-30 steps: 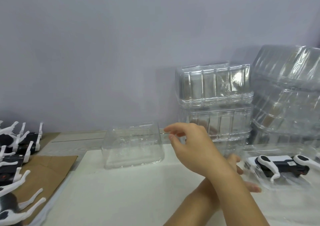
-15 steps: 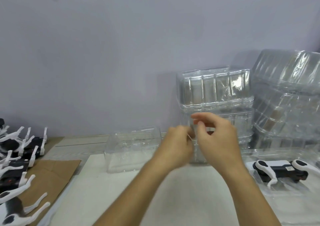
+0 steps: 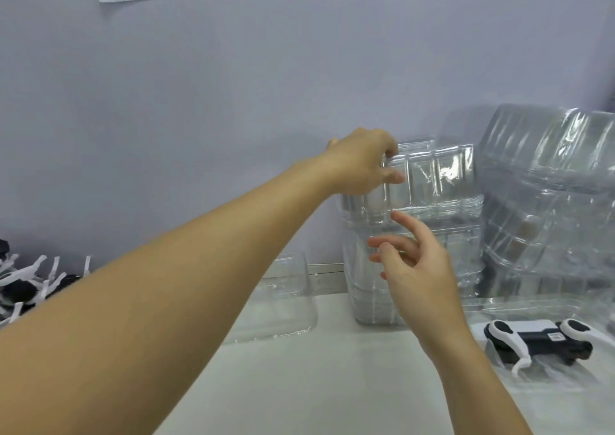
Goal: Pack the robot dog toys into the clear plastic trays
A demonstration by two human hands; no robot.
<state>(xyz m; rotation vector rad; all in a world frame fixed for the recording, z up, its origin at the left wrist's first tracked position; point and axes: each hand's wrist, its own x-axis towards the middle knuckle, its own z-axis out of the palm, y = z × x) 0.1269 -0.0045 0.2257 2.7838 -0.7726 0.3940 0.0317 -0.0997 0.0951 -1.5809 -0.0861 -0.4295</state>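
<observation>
Left hand point(image 3: 361, 163) grips the top clear tray point(image 3: 429, 176) of a nested stack point(image 3: 412, 261) (likely to peel it free), right hand point(image 3: 417, 268) hovering open-fingered, empty.

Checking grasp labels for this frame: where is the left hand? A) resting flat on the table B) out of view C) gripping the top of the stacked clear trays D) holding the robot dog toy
C: the left hand curls over the top edge of the stack of clear trays, while the robot dog toy lies untouched in a tray at the right.
</observation>
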